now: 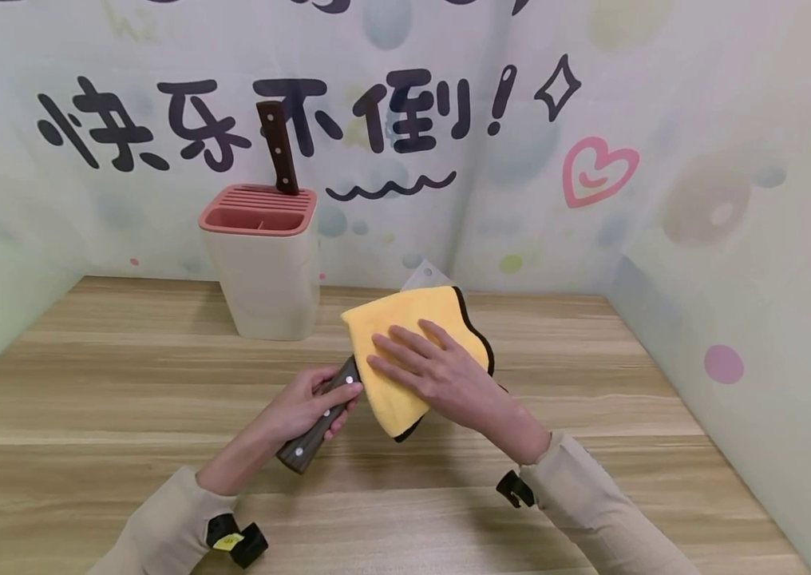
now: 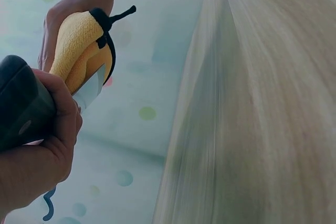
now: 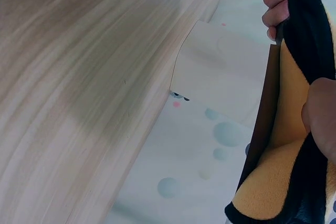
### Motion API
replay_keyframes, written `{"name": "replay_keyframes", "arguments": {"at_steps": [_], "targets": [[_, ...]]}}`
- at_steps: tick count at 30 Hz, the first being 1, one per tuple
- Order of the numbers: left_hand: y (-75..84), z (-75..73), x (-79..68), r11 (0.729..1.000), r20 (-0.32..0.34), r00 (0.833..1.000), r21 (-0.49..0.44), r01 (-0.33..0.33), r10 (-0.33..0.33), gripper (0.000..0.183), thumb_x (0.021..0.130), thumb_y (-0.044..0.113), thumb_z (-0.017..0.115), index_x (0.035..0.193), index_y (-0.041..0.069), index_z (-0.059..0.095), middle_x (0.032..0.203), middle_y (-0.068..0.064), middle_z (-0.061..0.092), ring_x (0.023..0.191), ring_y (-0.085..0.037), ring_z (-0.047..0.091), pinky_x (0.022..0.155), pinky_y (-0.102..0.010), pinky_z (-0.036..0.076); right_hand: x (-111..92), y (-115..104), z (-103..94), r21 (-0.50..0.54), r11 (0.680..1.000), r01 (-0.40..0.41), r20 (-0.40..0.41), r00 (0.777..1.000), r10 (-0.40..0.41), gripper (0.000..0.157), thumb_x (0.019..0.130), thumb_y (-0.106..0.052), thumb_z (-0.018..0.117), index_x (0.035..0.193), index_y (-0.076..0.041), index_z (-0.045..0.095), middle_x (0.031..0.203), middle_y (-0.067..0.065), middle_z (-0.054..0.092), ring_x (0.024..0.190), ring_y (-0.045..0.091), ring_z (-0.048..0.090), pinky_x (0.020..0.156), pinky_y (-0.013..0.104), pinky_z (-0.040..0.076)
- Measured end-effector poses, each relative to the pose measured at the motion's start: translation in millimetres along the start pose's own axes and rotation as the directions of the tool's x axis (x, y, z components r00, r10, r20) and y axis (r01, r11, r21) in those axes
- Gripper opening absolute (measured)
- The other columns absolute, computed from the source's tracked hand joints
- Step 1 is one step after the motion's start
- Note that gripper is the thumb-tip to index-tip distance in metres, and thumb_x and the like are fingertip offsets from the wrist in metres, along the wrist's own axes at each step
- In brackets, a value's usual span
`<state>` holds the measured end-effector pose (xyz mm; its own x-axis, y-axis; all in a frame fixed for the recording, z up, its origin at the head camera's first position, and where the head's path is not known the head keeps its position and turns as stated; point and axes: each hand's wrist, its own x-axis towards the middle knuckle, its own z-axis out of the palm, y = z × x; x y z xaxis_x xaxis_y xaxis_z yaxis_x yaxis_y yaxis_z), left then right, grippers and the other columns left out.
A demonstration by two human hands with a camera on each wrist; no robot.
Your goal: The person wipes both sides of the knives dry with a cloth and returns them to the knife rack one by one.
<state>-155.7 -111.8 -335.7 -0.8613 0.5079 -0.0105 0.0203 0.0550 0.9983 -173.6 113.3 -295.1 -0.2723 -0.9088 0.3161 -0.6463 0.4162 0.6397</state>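
My left hand [image 1: 308, 407] grips the dark wooden, riveted handle [image 1: 312, 438] of a cleaver, held tilted above the table. A folded yellow cloth [image 1: 391, 315] with black edging covers most of the blade. Beyond the cloth shows the blade's far corner [image 1: 429, 274], which has a small hole. My right hand [image 1: 437, 375] lies on the cloth with its fingers extended, pressing it against the blade. In the right wrist view, the blade's dark underside [image 3: 261, 124] runs along the cloth [image 3: 268, 182]. The left wrist view shows bare metal [image 2: 90, 90] below the cloth.
A white knife block [image 1: 265, 279] with a pink slotted top stands at the back left of the wooden table [image 1: 125, 399]. Another knife's brown handle [image 1: 278, 148] rises from it. A printed wall covering [image 1: 520, 200] hangs behind the table.
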Motion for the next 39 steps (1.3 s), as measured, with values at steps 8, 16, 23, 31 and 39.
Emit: {"name": "replay_keyframes", "arguments": {"at_steps": [8, 16, 23, 31, 39], "targets": [[1.1, 0.5, -1.6, 1.000, -0.006, 1.000, 0.018, 0.004, -0.004, 0.030, 0.091, 0.023, 0.051, 0.093, -0.006, 0.046, 0.065, -0.003, 0.050, 0.047, -0.007, 0.048, 0.043, -0.020, 0.044, 1, 3, 2.8, 0.030, 0.999, -0.034, 0.010, 0.999, 0.034, 0.058, 0.078, -0.001, 0.064, 0.130, -0.017, 0.046, 0.136, 0.004, 0.041, 0.124, 0.020, 0.038, 0.101, 0.042, 0.029], [2.0, 0.7, -2.9, 1.000, -0.012, 1.000, 0.031, -0.007, 0.007, 0.029, 0.091, 0.021, 0.051, 0.091, -0.008, 0.046, 0.063, -0.003, 0.050, 0.046, -0.007, 0.047, 0.042, -0.021, 0.044, 0, 9, 6.3, 0.008, 0.997, -0.082, 0.014, 0.997, 0.082, 0.054, 0.079, -0.002, 0.061, 0.128, -0.019, 0.048, 0.134, 0.002, 0.044, 0.122, 0.021, 0.041, 0.100, 0.043, 0.031], [1.4, 1.6, -3.4, 0.999, -0.024, 1.000, 0.052, 0.017, -0.016, 0.035, 0.091, 0.023, 0.053, 0.091, -0.011, 0.044, 0.060, -0.002, 0.049, 0.046, -0.008, 0.048, 0.043, -0.022, 0.045, -2, 16, 9.7, 0.043, 0.989, -0.139, 0.008, 0.990, 0.139, 0.055, 0.077, 0.001, 0.062, 0.127, -0.018, 0.050, 0.132, 0.003, 0.046, 0.120, 0.021, 0.043, 0.098, 0.043, 0.033], [0.4, 1.5, -4.9, 0.999, 0.003, 1.000, 0.052, -0.006, 0.006, 0.037, 0.091, 0.023, 0.052, 0.090, -0.013, 0.044, 0.059, -0.003, 0.049, 0.045, -0.007, 0.048, 0.042, -0.020, 0.044, -5, 24, 14.6, 0.066, 0.977, -0.204, -0.001, 0.979, 0.205, 0.055, 0.077, 0.002, 0.064, 0.126, -0.016, 0.051, 0.129, 0.004, 0.049, 0.118, 0.023, 0.045, 0.096, 0.043, 0.035], [0.1, 1.2, -5.5, 0.997, 0.013, 1.000, 0.078, -0.003, 0.002, 0.038, 0.091, 0.026, 0.051, 0.088, -0.011, 0.045, 0.058, -0.004, 0.049, 0.045, -0.008, 0.048, 0.042, -0.021, 0.044, -7, 31, 19.4, 0.096, 0.954, -0.283, 0.019, 0.959, 0.282, 0.054, 0.076, 0.003, 0.064, 0.125, -0.016, 0.052, 0.129, 0.006, 0.049, 0.117, 0.024, 0.045, 0.094, 0.044, 0.037]]}}
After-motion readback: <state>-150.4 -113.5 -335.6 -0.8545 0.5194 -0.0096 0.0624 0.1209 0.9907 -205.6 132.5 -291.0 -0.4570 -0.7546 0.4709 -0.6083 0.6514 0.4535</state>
